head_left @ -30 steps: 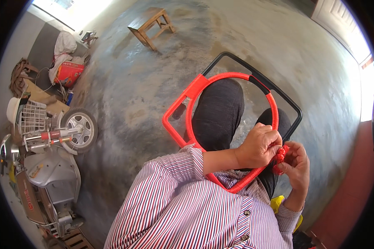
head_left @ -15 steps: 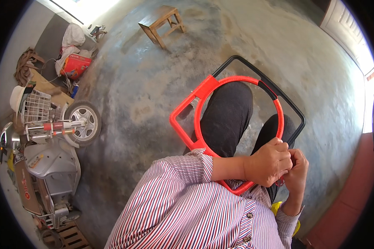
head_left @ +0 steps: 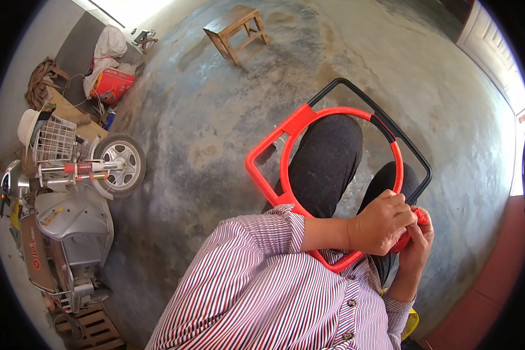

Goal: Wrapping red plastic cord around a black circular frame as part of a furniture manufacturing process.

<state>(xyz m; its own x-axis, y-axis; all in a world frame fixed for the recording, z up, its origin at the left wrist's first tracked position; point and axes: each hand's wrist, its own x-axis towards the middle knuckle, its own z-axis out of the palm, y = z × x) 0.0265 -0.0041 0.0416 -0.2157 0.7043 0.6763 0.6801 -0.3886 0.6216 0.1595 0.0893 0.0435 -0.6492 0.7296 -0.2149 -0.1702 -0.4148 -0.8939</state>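
A frame rests across my knees: a black metal square (head_left: 411, 153) with a round ring (head_left: 326, 112) inside it, most of it wrapped in red cord. My left hand (head_left: 382, 224) is closed over the ring's near right part, pinching the red cord there. Right behind it, my right hand (head_left: 419, 248) is closed on a small bundle of red cord (head_left: 421, 217) and touches the left hand. The cord between the hands is hidden by my fingers. My striped shirt sleeve (head_left: 256, 256) covers the frame's near left corner.
The floor is bare grey concrete (head_left: 216, 128). A small wooden stool (head_left: 236, 26) stands far ahead. At the left are a grey scooter (head_left: 70, 227) with a wire basket (head_left: 53, 139), a red bag (head_left: 112, 86) and clutter. A wooden pallet (head_left: 93, 329) lies at lower left.
My hands have drawn together: the left hand now closes over the right one and the red bundle, which showed more openly a second ago. My view has tipped slightly.
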